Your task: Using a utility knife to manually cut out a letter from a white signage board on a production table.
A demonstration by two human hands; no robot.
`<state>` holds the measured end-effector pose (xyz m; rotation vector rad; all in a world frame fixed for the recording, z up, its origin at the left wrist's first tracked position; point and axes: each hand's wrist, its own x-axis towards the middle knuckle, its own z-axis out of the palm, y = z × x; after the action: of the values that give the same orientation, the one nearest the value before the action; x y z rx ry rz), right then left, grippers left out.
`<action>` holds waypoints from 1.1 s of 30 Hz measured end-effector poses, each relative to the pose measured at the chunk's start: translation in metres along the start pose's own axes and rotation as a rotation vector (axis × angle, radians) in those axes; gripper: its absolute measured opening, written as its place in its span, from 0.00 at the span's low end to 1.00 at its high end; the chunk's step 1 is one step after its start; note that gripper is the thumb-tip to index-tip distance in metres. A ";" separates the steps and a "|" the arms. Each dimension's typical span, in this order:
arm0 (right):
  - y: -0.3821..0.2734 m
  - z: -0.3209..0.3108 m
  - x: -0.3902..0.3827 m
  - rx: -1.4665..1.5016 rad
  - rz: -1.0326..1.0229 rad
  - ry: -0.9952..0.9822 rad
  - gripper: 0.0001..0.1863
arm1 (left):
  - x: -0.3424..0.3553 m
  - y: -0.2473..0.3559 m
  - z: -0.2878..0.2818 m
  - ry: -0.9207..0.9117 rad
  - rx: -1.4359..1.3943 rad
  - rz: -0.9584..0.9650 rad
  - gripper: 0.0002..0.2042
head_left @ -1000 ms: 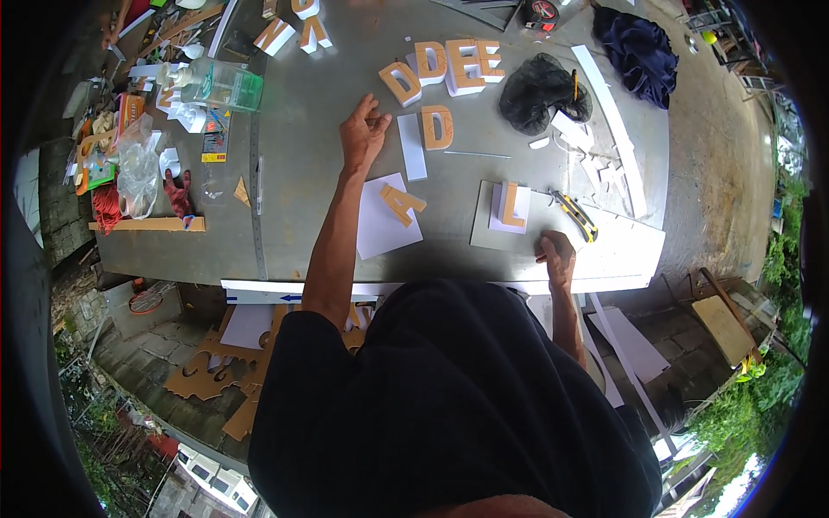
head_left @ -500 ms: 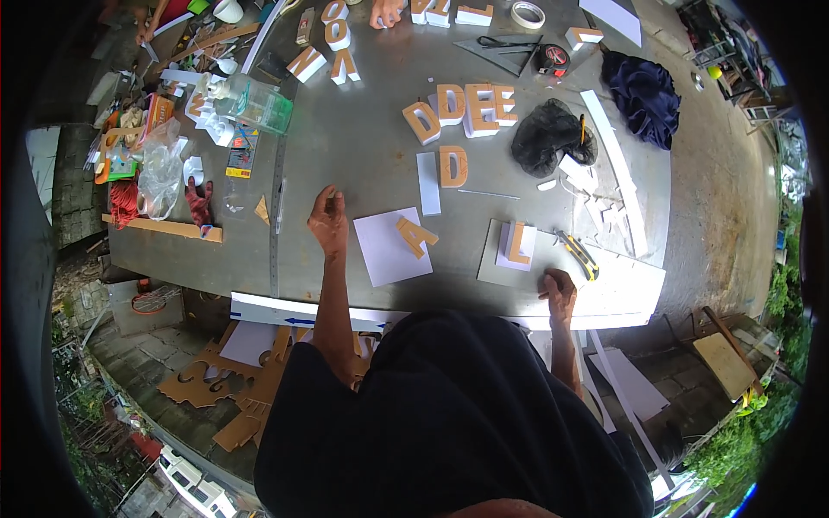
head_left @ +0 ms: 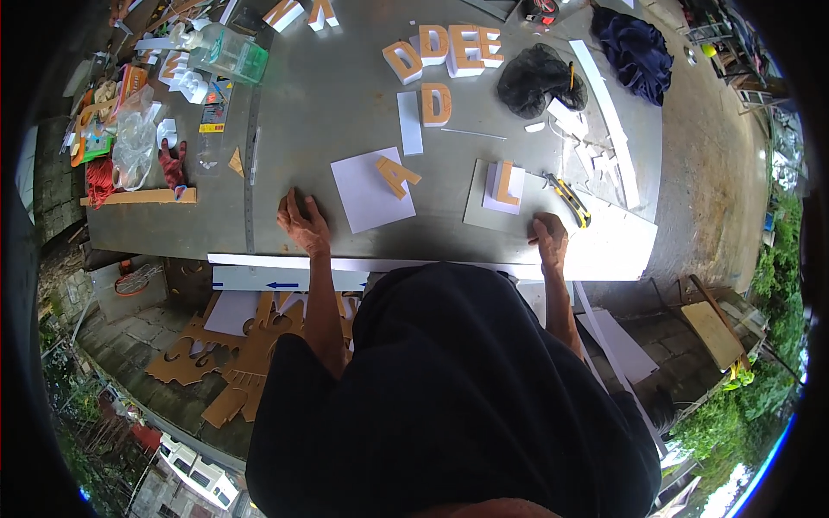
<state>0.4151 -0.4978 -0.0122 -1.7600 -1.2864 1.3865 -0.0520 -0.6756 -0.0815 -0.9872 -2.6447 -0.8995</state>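
Note:
My left hand point(head_left: 304, 224) rests on the grey metal table with bent fingers apart, holding nothing I can see. To its right lies a white square sheet point(head_left: 367, 207) with a brown cardboard letter point(head_left: 397, 176) on its upper right part. My right hand point(head_left: 550, 239) touches the table near its front edge, fingers loosely curled and apart, with nothing visible in them. Just beyond it are a yellow-and-black utility knife point(head_left: 571, 204) and a grey board point(head_left: 474, 203). A white-sided cardboard letter point(head_left: 508, 182) stands on this board.
Several cardboard-faced letters point(head_left: 435, 105) and a pale strip point(head_left: 411, 125) occupy the far middle. Black mesh point(head_left: 528, 82), dark cloth point(head_left: 635, 52) and a long white strip point(head_left: 608, 129) lie right. At left are a metal ruler point(head_left: 251, 164), a clear bottle point(head_left: 229, 53) and a plastic bag point(head_left: 135, 138).
My left hand has come down nearer the table's front edge, its fingers spreading. My right hand stays near the knife. The view has shifted toward me; another person's hand at the far edge is out of sight.

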 end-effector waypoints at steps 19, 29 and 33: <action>-0.041 0.043 -0.009 -0.496 -0.456 -0.045 0.30 | -0.013 0.181 -0.056 -0.614 -0.806 0.110 0.09; -0.039 0.016 0.015 -0.395 -0.438 0.159 0.12 | -0.039 0.220 0.010 -1.035 -0.635 0.371 0.21; -0.033 0.007 0.013 -0.392 -0.458 0.221 0.13 | -0.043 0.234 0.027 -1.061 -0.647 0.370 0.24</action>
<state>0.3976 -0.4739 0.0085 -1.6509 -1.7780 0.7003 0.1331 -0.5432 -0.0063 -2.6135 -2.6581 -1.4497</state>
